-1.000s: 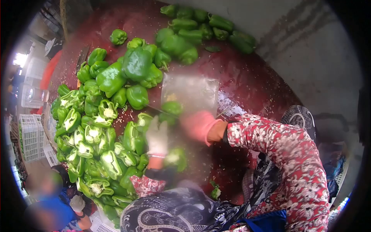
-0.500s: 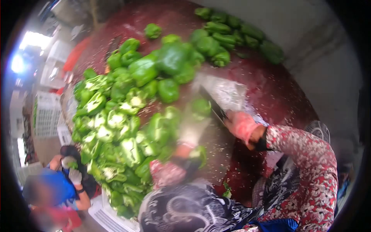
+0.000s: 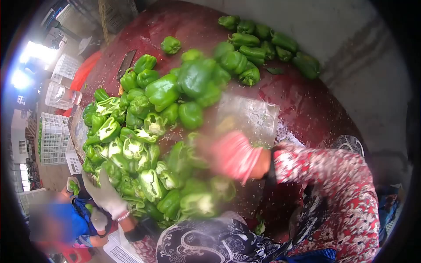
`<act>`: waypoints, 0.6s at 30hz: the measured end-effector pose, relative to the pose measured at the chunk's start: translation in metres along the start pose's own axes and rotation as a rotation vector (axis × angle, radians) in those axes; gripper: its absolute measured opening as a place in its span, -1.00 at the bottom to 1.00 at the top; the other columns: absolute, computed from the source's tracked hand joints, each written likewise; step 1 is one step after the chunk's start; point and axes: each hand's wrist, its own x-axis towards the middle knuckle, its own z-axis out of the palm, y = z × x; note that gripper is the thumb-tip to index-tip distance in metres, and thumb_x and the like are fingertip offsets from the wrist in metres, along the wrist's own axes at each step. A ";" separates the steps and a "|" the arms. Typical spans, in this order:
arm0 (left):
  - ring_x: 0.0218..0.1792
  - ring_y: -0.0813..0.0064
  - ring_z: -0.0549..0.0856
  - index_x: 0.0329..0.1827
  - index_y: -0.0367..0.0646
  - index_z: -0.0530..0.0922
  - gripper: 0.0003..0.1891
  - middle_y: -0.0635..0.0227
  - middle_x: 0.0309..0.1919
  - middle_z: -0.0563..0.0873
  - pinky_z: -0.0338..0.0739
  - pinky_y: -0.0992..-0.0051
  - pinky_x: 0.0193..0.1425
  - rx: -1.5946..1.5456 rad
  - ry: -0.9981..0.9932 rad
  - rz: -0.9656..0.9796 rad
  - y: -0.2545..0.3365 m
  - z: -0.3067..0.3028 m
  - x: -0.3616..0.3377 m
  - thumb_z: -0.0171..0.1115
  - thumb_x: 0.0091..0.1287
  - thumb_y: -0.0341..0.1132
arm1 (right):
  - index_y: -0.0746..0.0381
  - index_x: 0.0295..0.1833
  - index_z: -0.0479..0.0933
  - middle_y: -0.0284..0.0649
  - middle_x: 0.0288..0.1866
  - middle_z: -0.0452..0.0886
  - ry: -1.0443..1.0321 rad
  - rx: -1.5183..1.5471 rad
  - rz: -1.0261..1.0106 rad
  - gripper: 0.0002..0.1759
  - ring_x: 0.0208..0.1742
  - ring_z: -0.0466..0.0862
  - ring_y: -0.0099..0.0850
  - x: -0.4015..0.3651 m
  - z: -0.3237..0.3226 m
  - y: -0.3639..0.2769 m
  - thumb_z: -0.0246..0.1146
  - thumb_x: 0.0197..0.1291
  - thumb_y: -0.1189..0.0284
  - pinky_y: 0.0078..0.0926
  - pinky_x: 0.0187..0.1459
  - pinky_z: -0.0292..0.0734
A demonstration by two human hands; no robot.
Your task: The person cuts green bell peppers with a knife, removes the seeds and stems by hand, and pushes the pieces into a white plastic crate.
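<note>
My left hand [image 3: 108, 197], in a white glove with a beaded band at the wrist, is at the lower left by the heap of cut peppers [image 3: 133, 149]. Its fingers are stretched out and apart, with nothing seen between them. My right hand [image 3: 234, 155], in a pink glove, is closed and blurred right of the heap. Half a second ago it gripped a knife; motion hides the blade now. Below it lies a blurred pepper half [image 3: 197, 204] with its pale inside up. A clear sheet [image 3: 258, 115] lies on the red table [image 3: 307, 101] beyond that hand.
Whole green peppers [image 3: 162, 92] are piled at the back of the heap, with several more [image 3: 263, 44] along the far edge. Another knife [image 3: 126, 63] lies at the back left. A co-worker in blue [image 3: 79, 219] handles peppers beside white crates [image 3: 55, 138] at the left.
My left hand has swung from the middle of the table to the lower left. My right hand has moved left towards the heap, blurring the knife out of sight. The co-worker has shifted.
</note>
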 end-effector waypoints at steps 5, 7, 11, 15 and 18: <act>0.34 0.08 0.43 0.33 -0.26 0.43 -0.28 -0.02 0.29 0.48 0.27 0.24 0.46 0.097 -0.301 0.600 0.105 0.098 0.015 0.50 0.07 -0.30 | 0.23 0.05 0.54 -0.16 -0.45 0.59 0.564 0.914 0.352 -0.61 -0.37 0.68 -0.17 -0.008 -0.017 0.081 0.20 0.15 0.28 -0.22 -0.33 0.60; 0.39 0.00 0.38 0.40 -0.21 0.34 -0.15 -0.04 0.35 0.42 0.23 0.19 0.50 0.507 -0.555 0.860 0.160 0.136 0.016 0.53 -0.01 -0.23 | 0.27 0.08 0.52 -0.26 -0.43 0.58 0.441 0.483 0.425 -0.66 -0.39 0.59 -0.34 -0.028 -0.061 0.057 0.20 0.27 0.32 -0.34 -0.35 0.52; 0.25 0.11 0.51 0.50 -0.04 0.22 -0.02 0.03 0.16 0.56 0.47 0.18 0.26 0.729 -0.761 0.825 0.181 0.187 0.010 0.54 -0.04 -0.16 | 0.30 0.05 0.52 -0.39 -0.56 0.45 0.454 0.055 0.219 -0.74 -0.53 0.38 -0.59 -0.052 -0.060 0.061 0.17 0.39 0.36 -0.47 -0.48 0.33; 0.08 0.12 0.61 0.50 0.00 0.22 0.02 0.08 0.01 0.62 0.53 0.26 0.19 0.677 -0.706 0.560 0.174 0.182 0.006 0.55 -0.11 -0.18 | 0.32 0.03 0.52 -0.40 -0.55 0.43 0.407 -0.098 0.107 -0.75 -0.52 0.35 -0.63 -0.073 -0.077 0.059 0.17 0.39 0.37 -0.50 -0.48 0.31; 0.15 -0.01 0.59 0.46 -0.14 0.27 -0.01 -0.19 0.12 0.55 0.51 0.19 0.25 0.183 -0.487 0.338 0.126 0.157 -0.021 0.55 -0.14 -0.24 | 0.32 0.02 0.52 -0.41 -0.54 0.42 0.369 -0.188 0.026 -0.76 -0.51 0.33 -0.65 -0.086 -0.078 0.062 0.16 0.39 0.38 -0.52 -0.48 0.30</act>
